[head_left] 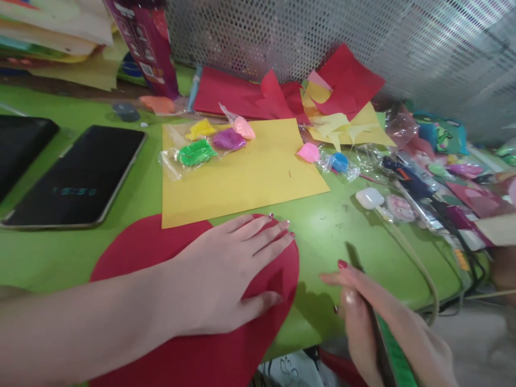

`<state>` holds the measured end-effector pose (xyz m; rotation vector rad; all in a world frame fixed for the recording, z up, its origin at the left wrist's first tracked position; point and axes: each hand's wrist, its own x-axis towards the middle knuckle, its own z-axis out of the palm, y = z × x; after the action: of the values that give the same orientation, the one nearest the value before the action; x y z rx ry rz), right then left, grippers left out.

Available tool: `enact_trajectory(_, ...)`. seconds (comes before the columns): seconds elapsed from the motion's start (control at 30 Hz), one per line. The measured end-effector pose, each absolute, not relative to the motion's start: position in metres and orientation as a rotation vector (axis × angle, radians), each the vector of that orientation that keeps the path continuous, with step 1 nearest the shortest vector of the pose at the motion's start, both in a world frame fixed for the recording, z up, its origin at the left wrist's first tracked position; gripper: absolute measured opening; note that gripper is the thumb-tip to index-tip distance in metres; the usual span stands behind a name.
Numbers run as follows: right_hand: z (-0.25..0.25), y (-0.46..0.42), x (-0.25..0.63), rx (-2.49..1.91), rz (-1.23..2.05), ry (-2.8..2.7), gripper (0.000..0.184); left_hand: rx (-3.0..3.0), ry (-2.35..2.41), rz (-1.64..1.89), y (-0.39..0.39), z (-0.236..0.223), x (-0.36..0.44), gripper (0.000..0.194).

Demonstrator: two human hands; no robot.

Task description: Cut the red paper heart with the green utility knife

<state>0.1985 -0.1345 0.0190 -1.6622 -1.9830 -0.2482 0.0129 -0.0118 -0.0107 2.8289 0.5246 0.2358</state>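
My left hand [226,269] lies flat, palm down, on a large red paper piece [133,247] with rounded upper lobes, like a heart. Its fingers point right and the thumb is spread; the lower part of the paper runs out of view. At the lower right, my right hand [387,317] is closed around a slim dark tool with a green part [374,328]. The tool's tip is blurred and points up and away, apart from the red paper; its exact kind cannot be made out. A yellow paper sheet [242,188] overlaps the red paper's top edge.
Small bagged clay lumps, among them a green one [197,152] and a blue one [338,162], lie on and beside the yellow sheet. A phone [80,177] sits left. Red paper scraps [242,94] rest by the mesh panel [258,37]. A white plug with cable [370,198] and clutter lie right.
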Motion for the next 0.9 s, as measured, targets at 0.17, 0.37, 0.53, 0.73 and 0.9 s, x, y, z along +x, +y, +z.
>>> enact_trajectory(0.17, 0.011, -0.108, 0.214, -1.517, -0.036, -2.199, 0.022, 2.864, 0.578, 0.265, -0.016, -0.010, 0.013, 0.071)
enact_trajectory(0.37, 0.014, -0.108, 0.218, -1.613, -0.078, -2.427, 0.019, 2.842, 0.595, 0.219, -0.015, -0.008, 0.013, 0.074)
enact_trajectory(0.53, 0.026, -0.115, 0.228, -1.619, -0.246, -2.475, 0.019, 2.746, 0.614, 0.108, -0.011, -0.003, 0.013, 0.077)
enact_trajectory(0.73, 0.038, -0.130, 0.247, -1.833, -0.618, -2.210, 0.013, 2.503, 0.688, 0.076, -0.007, 0.006, 0.012, 0.069)
enact_trajectory(0.9, 0.031, -0.137, 0.259, -1.817, -0.707, -2.067, 0.012, 2.324, 0.844, 0.142, 0.016, 0.029, 0.002, 0.052)
